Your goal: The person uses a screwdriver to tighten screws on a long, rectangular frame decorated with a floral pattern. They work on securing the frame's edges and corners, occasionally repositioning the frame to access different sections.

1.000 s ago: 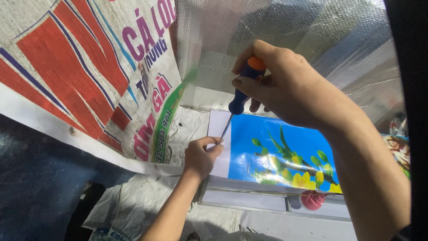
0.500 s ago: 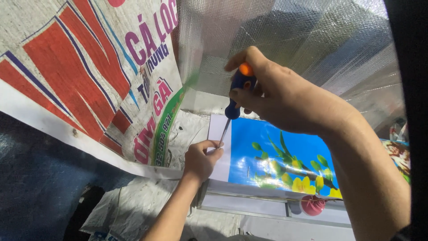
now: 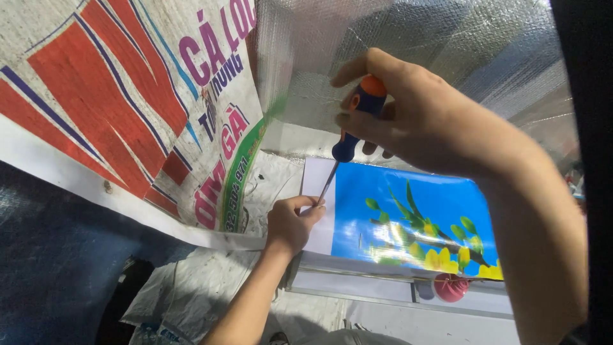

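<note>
Both hands work at the white left edge of a blue panel point(image 3: 408, 217) printed with yellow flowers and green leaves. Above that edge, the right hand point(image 3: 415, 118) is curled tight around the orange-and-blue handle of a screwdriver point(image 3: 348, 137), its thin shaft slanting down to the panel's corner. At that corner the left hand point(image 3: 290, 223) pinches closed around the tip; what it grips is hidden. Left of the panel hangs a printed woven sack point(image 3: 128, 108); silver foil sheeting point(image 3: 447, 38) stretches above it.

silver foil sheeting point(image 3: 408, 57) lines the wall beside a printed woven tarp point(image 3: 115, 108).
</note>
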